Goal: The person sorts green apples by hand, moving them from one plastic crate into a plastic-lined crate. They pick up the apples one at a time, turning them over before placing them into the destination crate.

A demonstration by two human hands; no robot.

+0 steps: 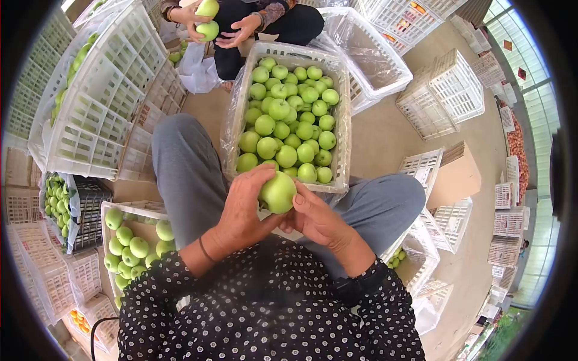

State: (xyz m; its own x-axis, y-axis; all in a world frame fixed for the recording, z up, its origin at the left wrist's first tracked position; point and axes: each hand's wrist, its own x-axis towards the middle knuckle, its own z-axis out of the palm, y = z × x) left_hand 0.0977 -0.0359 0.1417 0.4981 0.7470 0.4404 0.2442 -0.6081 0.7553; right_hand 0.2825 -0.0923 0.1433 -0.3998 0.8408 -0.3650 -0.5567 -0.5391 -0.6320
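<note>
A green apple (278, 192) is held between my two hands, close in front of my chest. My left hand (244, 198) wraps its left side, fingers over the top. My right hand (314, 218) grips it from the right, thumb on its side and the other fingers partly hidden beneath. Just beyond my hands, between my knees, stands a white plastic crate (344, 120) lined with clear film. It is filled with green apples (279, 109).
Across from me, another person's hands (244, 30) are near two apples. A crate of apples (108, 210) sits by my left leg, and a smaller lot (397, 259) lies right. Tall stacked crates (99, 114) rise at left; a film-lined crate (385, 84) stands far right.
</note>
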